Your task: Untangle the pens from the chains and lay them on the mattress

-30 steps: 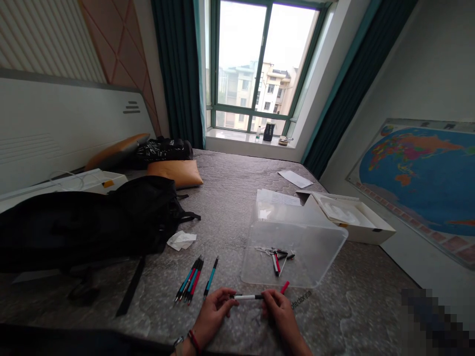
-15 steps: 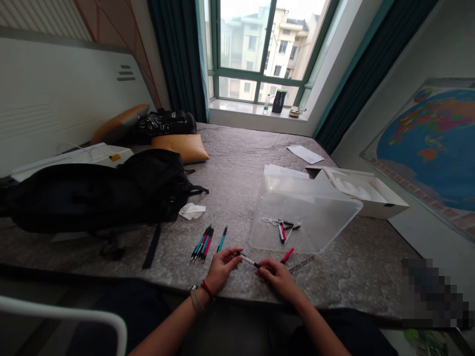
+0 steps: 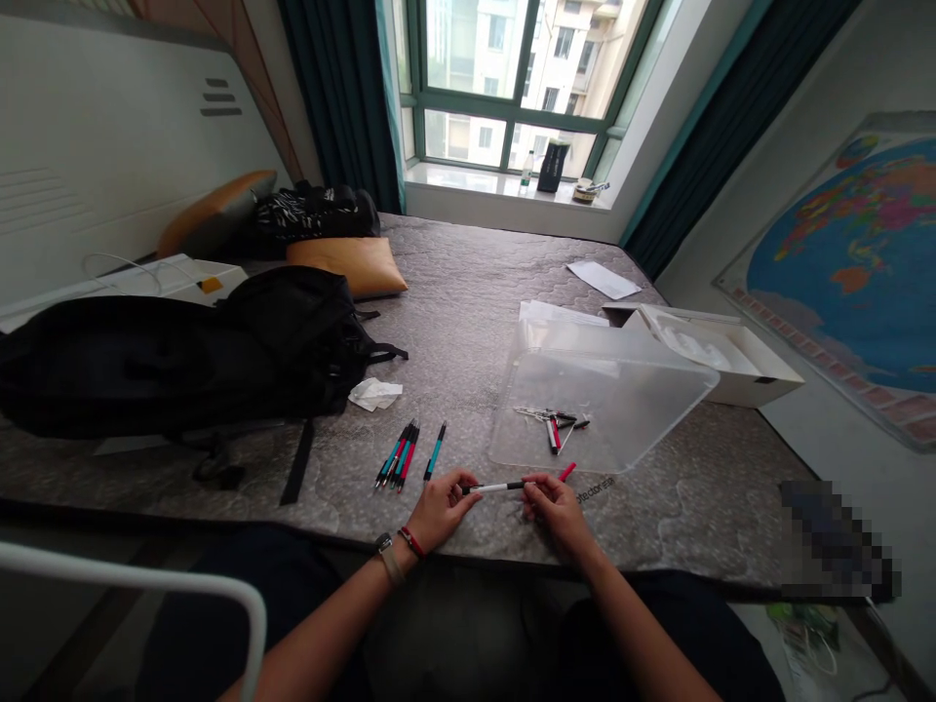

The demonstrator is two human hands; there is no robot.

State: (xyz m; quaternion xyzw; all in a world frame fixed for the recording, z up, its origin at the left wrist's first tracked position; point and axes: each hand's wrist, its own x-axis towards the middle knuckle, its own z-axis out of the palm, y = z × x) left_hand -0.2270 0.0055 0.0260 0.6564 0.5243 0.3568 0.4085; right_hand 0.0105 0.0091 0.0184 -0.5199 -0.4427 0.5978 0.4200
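Note:
Between my two hands a white pen with black ends (image 3: pixel 498 487) lies almost level, just above the mattress edge. My left hand (image 3: pixel 442 509) pinches its left end, and my right hand (image 3: pixel 554 507) pinches its right end. A red pen part (image 3: pixel 567 472) shows just behind my right fingers, partly hidden by them. Left of the pen, a bunch of blue and red pens (image 3: pixel 399 456) lies on the mattress, with a single blue pen (image 3: pixel 436 450) beside it. Beyond my right hand, red, white and black pen parts (image 3: pixel 554 434) lie in the clear plastic bin (image 3: pixel 629 444).
A black backpack (image 3: pixel 175 361) lies on the left, with a crumpled tissue (image 3: pixel 375 393) by it. An orange cushion (image 3: pixel 347 265) is farther back. Behind the bin stand an open white box (image 3: pixel 753 375) and papers (image 3: pixel 604 280). The mattress (image 3: pixel 453 341) ends near my lap.
The pen has turned from slanting down to the right to nearly level. My right hand has risen slightly with it. The view has tilted a little downward.

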